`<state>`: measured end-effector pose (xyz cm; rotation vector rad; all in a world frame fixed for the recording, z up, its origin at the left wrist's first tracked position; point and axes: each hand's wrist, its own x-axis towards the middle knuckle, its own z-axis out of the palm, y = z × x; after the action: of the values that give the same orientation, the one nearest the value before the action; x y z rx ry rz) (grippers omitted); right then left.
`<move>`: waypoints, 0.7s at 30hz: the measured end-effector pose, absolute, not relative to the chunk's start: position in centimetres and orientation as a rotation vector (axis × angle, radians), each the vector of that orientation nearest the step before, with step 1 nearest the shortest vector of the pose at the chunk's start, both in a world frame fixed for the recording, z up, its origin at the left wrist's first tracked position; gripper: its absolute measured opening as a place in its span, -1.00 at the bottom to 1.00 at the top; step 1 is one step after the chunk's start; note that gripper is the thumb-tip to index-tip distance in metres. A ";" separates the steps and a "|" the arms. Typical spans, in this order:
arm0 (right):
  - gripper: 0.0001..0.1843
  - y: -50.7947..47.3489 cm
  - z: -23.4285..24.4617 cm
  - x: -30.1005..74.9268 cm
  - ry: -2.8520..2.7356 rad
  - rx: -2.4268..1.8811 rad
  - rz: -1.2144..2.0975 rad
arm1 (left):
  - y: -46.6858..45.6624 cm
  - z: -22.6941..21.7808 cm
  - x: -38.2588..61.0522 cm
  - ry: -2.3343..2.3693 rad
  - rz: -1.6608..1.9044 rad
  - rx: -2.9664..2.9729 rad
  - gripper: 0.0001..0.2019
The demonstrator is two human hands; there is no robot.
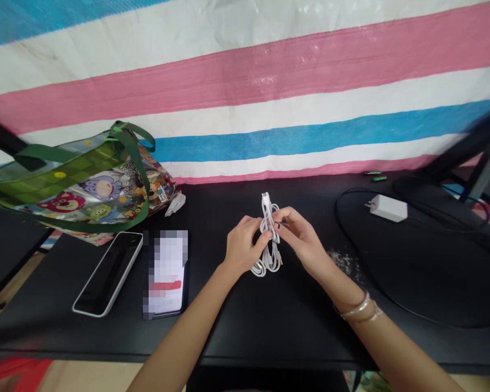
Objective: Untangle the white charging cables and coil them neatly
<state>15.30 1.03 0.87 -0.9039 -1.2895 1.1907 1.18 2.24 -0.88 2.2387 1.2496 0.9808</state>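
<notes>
A white charging cable (273, 256), folded into a loose bundle, is held over the black table between both hands. Its white plug end points up and away from me at the top of the bundle. My left hand (244, 245) is closed on the bundle from the left, with the thumb across its middle. On the other side, my right hand (300, 237) pinches the upper part of the bundle, where a small dark piece, perhaps a tie, shows at the fingertips. Part of the cable is hidden behind the fingers.
Left of my hands lie a phone with a lit screen (169, 277) and a white-edged phone (108, 275). Behind them stands a green cartoon-print bag (98, 190). To the right are a white charger (387, 208), a black cord (363, 267) and small green items (379, 178). A striped sheet (245, 109) hangs behind.
</notes>
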 end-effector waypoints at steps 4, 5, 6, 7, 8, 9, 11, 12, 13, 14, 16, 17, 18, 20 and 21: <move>-0.71 1.0 0.9 15.3 -1.263 -0.919 1.159 | 2.3 -1.1 1.3 1.320 1.023 2.240 -0.76; -0.71 1.1 0.9 15.3 -1.228 -0.926 1.140 | 2.4 -1.2 1.3 1.345 1.035 2.234 -0.76; -0.71 1.2 0.8 15.4 -1.186 -0.937 1.117 | 2.4 -1.3 1.3 1.370 1.048 2.228 -0.75; -0.72 1.3 0.7 15.6 -1.137 -0.951 1.092 | 2.4 -1.3 1.3 1.394 1.062 2.221 -0.75; -0.73 1.4 0.6 15.8 -1.087 -0.970 1.069 | 2.4 -1.4 1.3 1.416 1.076 2.211 -0.75; -0.74 1.6 0.5 16.1 -1.035 -0.994 1.050 | 2.4 -1.4 1.3 1.435 1.087 2.199 -0.75; -0.77 2.0 0.3 16.7 -0.941 -1.050 1.028 | 2.4 -1.4 1.2 1.465 1.107 2.172 -0.74; -0.78 2.2 0.1 17.1 -0.898 -1.080 1.016 | 2.4 -1.4 1.2 1.475 1.121 2.161 -0.73; -0.80 2.4 -0.2 17.4 -0.868 -1.110 1.003 | 2.4 -1.3 1.1 1.481 1.136 2.159 -0.73; -0.82 2.7 -0.4 17.8 -0.847 -1.141 0.984 | 2.3 -1.3 1.1 1.485 1.150 2.165 -0.73; -0.87 3.1 -1.1 18.3 -0.861 -1.198 0.938 | 2.2 -1.2 1.0 1.489 1.173 2.204 -0.74; -0.89 3.3 -1.5 18.5 -0.898 -1.216 0.911 | 2.2 -1.1 1.0 1.494 1.180 2.229 -0.74; -0.91 3.4 -1.9 18.7 -0.936 -1.228 0.873 | 2.2 -1.1 0.9 1.501 1.182 2.252 -0.74; -0.93 3.7 -2.6 18.8 -0.987 -1.262 0.776 | 2.1 -1.0 0.9 1.522 1.187 2.286 -0.74; -0.92 3.7 -2.9 18.9 -0.994 -1.289 0.721 | 2.1 -1.0 0.9 1.528 1.188 2.298 -0.74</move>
<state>18.86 3.75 -2.89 -1.2893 -0.9938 0.7211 0.93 2.08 -0.97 2.2978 1.5277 1.1880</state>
